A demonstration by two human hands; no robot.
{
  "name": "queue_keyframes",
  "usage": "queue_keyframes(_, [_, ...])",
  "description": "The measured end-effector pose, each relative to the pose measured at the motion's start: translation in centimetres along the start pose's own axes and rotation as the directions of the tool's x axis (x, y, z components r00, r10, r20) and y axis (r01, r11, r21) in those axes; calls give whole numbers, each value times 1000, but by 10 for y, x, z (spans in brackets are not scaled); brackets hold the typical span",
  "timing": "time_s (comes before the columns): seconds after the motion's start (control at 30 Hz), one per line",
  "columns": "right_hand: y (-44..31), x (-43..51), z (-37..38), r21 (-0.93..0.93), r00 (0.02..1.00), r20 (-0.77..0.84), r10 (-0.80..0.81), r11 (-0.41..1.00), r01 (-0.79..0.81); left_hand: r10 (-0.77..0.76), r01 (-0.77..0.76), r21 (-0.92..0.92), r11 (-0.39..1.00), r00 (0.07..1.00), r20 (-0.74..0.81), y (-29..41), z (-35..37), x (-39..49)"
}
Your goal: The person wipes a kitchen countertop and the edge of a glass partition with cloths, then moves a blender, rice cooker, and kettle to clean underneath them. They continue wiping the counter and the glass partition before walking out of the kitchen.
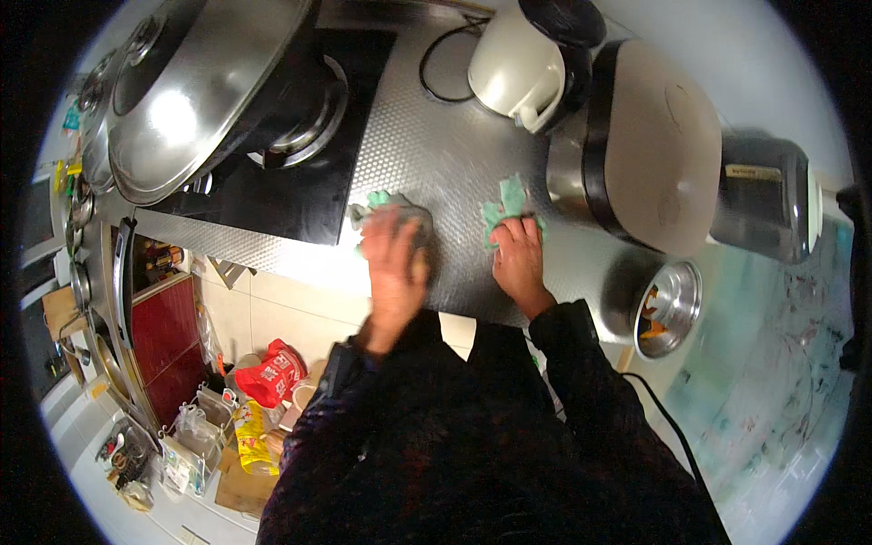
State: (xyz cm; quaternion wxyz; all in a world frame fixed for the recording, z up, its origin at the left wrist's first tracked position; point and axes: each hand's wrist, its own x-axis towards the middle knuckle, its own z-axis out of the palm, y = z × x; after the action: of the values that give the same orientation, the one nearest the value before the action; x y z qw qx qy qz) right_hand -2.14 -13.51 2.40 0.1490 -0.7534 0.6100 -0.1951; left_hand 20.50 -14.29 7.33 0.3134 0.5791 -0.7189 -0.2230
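My left hand (393, 255) presses down on a crumpled green and grey cloth (378, 199) on the textured metal countertop (456, 163), beside the corner of the black glass gas hob (300, 211). The hand is slightly blurred and its fingers cover much of the cloth. To the right, my right hand (519, 259) has its fingers curled onto a light green cloth (512, 194), which also lies against the counter. The two hands are apart. Part of each cloth is hidden under the fingers.
A large lidded wok (197, 95) stands on the hob. Behind my right hand is a cream electric kettle (514, 65) with a black cord. Farther right are a lidded box-shaped appliance (661, 146), a dark container (763, 197) and a steel bowl (671, 310) holding orange pieces near the counter edge.
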Motion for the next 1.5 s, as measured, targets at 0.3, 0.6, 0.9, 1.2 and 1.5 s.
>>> queue_keyframes(0.3, [-17, 20, -9, 314, 985, -135, 106, 948, -58, 30, -59, 227, 972, 991, 131, -55, 6, -13])
queue_keyframes(0.6, [-16, 71, 32, -151, 985, -149, -87, 986, 64, -511, 417, -420, 806, 849, -139, -27, -59, -86])
queue_keyframes(0.9, [-119, 92, 97, -17, 893, 142, -427, 901, 433, -757, 505, -629, 591, 616, -218, -1, -84, -165])
queue_keyframes(1.2, [-137, 146, 102, 318, 950, -218, -223, 904, 285, -792, 486, -693, 532, 574, -205, 19, -76, -193])
queue_keyframes(1.5, [-187, 56, 126, 41, 873, -16, -488, 872, 488, -756, 439, -696, 568, 612, -231, 31, -80, -191])
